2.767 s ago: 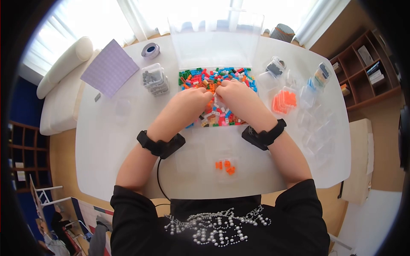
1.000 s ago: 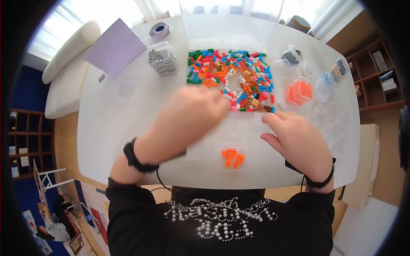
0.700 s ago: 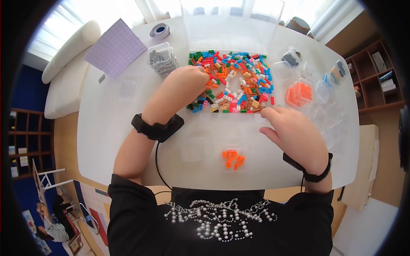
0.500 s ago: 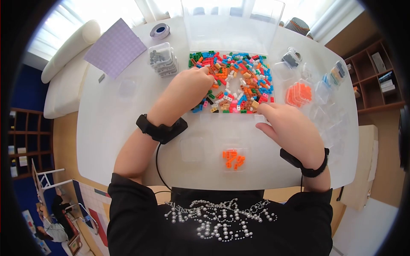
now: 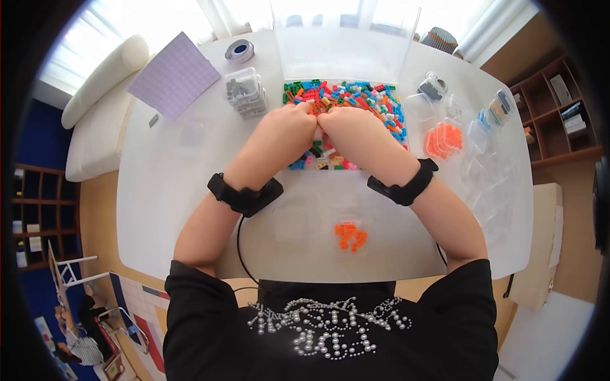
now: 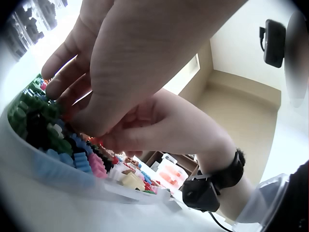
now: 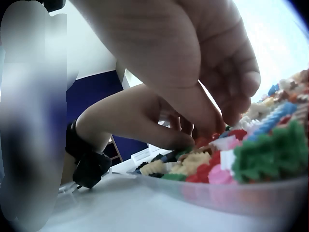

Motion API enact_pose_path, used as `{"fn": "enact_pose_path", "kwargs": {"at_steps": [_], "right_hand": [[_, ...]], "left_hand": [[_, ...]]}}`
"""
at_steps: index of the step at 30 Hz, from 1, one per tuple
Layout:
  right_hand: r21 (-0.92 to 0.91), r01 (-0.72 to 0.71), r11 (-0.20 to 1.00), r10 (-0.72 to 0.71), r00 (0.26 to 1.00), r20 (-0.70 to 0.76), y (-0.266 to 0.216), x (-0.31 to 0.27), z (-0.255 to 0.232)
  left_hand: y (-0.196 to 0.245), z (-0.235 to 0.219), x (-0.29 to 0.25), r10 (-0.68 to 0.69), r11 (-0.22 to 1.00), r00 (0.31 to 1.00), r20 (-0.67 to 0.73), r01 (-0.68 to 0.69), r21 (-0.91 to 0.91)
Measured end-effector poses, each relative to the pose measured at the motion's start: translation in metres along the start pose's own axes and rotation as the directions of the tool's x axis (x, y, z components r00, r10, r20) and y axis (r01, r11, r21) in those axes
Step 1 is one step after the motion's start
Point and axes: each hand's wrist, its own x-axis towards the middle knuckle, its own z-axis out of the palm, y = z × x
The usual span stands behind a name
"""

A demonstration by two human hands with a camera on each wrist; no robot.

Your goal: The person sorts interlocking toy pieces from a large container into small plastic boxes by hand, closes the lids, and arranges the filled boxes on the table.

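Many coloured bricks [image 5: 393, 117] fill a clear tray, whose near wall [image 7: 169, 190] shows in the right wrist view. Both hands are over them, side by side, fingertips close together. The left hand [image 5: 286, 133] reaches down with relaxed, somewhat spread fingers among the bricks at the tray's left part; the left wrist view shows this hand [image 6: 116, 58] beside green bricks [image 6: 29, 108]. The right hand [image 5: 359, 132] bends its fingers, thumb tip down at red bricks [image 7: 212, 139]; whether it pinches one is hidden. Nearer the body lies a small clear container with orange pieces [image 5: 351, 237].
Stacked clear boxes with grey pieces [image 5: 243, 89], a tape roll [image 5: 239, 51] and a purple sheet [image 5: 173, 75] are on the left. At right are boxes of orange pieces [image 5: 445, 138] and several clear containers [image 5: 478, 136]. A clear upright lid [image 5: 343, 51] stands behind the tray.
The right hand has moved from the tray's near right corner up and left over the bricks, beside the left hand. Earlier, the left hand moved back over the left bricks.
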Motion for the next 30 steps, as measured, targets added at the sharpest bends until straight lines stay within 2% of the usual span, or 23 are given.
{"fn": "enact_pose_path", "kwargs": {"at_steps": [2, 5, 11, 13, 17, 20, 22, 24, 26, 28, 30], "right_hand": [[-0.01, -0.007, 1.0, 0.007, 0.999, -0.041, 0.001, 0.001, 0.001], [0.005, 0.028, 1.0, -0.028, 0.999, 0.019, 0.004, 0.003, -0.002], [0.0, -0.034, 0.999, 0.034, 0.999, 0.026, 0.0, 0.008, -0.002], [-0.044, -0.011, 0.999, 0.008, 0.997, -0.079, 0.001, 0.011, 0.004], [-0.035, -0.008, 0.999, 0.005, 0.996, -0.088, 0.004, 0.009, 0.005], [-0.065, 0.062, 0.996, -0.067, 0.996, -0.065, 0.008, 0.006, 0.003], [0.033, -0.022, 0.999, 0.028, 0.978, -0.205, 0.006, -0.006, -0.009], [0.162, -0.066, 0.985, 0.09, 0.985, -0.147, -0.004, -0.028, -0.044], [0.274, 0.036, 0.961, 0.036, 0.967, -0.254, -0.025, -0.061, -0.065], [0.173, 0.129, 0.976, -0.099, 0.98, -0.174, -0.044, -0.103, -0.08], [0.138, 0.241, 0.961, -0.25, 0.967, 0.05, -0.063, -0.126, -0.096]], "left_hand": [[-0.002, 0.001, -0.001, 0.005, 1.0, 1.0, 0.01, -0.005, 0.016], [-0.002, 0.002, -0.003, 0.039, 0.999, 0.999, -0.009, -0.039, 0.028], [0.004, -0.002, -0.004, -0.001, 0.999, 0.999, 0.04, -0.001, 0.033], [0.006, -0.001, -0.004, 0.02, 1.0, 1.0, 0.011, -0.02, 0.024], [0.004, 0.004, -0.004, 0.047, 0.998, 0.998, 0.051, -0.049, 0.029], [0.006, -0.001, -0.003, 0.013, 0.997, 0.996, 0.086, -0.019, 0.069], [0.007, -0.006, -0.006, 0.032, 0.985, 0.999, -0.008, -0.031, 0.172], [0.008, -0.016, -0.01, 0.059, 0.988, 0.996, -0.062, -0.05, 0.149], [0.016, -0.034, -0.016, 0.08, 0.99, 0.99, -0.114, -0.065, 0.128], [0.037, -0.065, -0.031, 0.018, 0.994, 0.997, -0.071, -0.01, 0.112], [0.067, -0.093, -0.053, 0.08, 0.985, 0.996, -0.048, -0.072, 0.158]]}}
